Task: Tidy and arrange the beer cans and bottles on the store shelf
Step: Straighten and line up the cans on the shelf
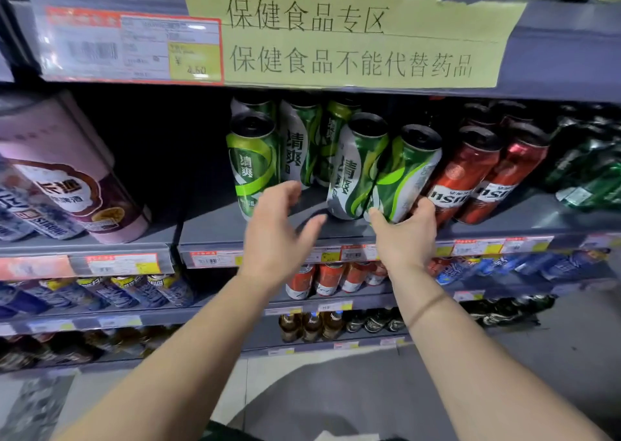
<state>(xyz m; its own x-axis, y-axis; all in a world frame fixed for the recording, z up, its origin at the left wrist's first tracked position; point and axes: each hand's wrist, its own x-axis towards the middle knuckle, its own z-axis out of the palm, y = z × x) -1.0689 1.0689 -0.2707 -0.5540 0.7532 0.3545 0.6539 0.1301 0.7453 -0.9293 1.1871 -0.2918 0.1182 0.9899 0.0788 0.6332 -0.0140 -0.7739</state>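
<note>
right hand (405, 235) gripped the base of the rightmost green can (408, 175), thumb on the front, fingers wrapped to its right side, next to the red cans (470, 172). that can leaned left against a second green can (356, 168), so the hold probably served to steady it or square it into line. left hand (279, 229) was spread and held nothing, fingers near the foot of a third green can (253, 165) at the left of the group, contact unclear. more green cans stood behind in the dark. all sat on the grey shelf (208, 229), near its front edge, with bare shelf to their left. judgement: front row was uneven, facing not yet done
</note>
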